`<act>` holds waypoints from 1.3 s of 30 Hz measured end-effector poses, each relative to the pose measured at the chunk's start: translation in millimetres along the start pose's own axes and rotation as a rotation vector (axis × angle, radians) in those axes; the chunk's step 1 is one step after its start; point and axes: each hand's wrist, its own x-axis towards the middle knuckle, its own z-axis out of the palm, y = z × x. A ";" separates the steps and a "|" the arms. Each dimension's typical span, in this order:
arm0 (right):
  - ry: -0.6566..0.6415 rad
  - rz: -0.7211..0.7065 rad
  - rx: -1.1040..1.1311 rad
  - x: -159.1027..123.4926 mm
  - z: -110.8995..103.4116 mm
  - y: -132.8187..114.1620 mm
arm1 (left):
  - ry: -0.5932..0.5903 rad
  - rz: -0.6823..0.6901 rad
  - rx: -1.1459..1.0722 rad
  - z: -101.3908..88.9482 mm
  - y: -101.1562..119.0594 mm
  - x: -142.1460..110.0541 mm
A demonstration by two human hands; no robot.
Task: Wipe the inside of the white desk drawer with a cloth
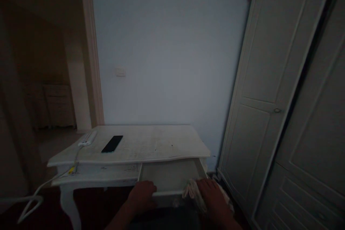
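A white drawer (pixel 172 174) is pulled out from the right half of a white desk (pixel 151 140). My left hand (pixel 142 194) grips the drawer's front left corner, its fingers curled over the edge. At the front right corner, my right hand (pixel 211 192) is closed on a pale, crumpled cloth (pixel 194 194), which lies over the drawer's edge and hangs down under the hand. The inside of the drawer looks bare where it shows. Some of the fingers are dim and hard to make out.
On the desk lie a black phone (pixel 112 144) and a white power strip (pixel 88 138), whose cable (pixel 40 188) runs off the left side. A tall wardrobe (pixel 258 90) stands at the right. A doorway (pixel 51 61) opens at the left, and a wall switch (pixel 120 72) is above the desk.
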 end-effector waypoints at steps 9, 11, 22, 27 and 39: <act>0.037 0.029 -0.025 21.6 23.6 -48.4 | -0.010 0.010 0.009 1.6 -1.1 6.2; 0.045 0.017 -0.030 23.3 24.8 -52.5 | -0.009 0.004 0.010 3.4 -1.6 7.1; -0.113 -0.062 0.039 37.9 10.3 -56.5 | 0.004 -0.017 0.017 5.6 -2.9 7.0; -0.072 -0.005 0.023 18.5 -2.9 -23.5 | 0.009 -0.010 0.015 3.7 -2.2 4.0; 0.195 0.031 -0.016 2.8 13.5 -31.8 | -0.014 0.015 0.035 0.9 -3.7 4.0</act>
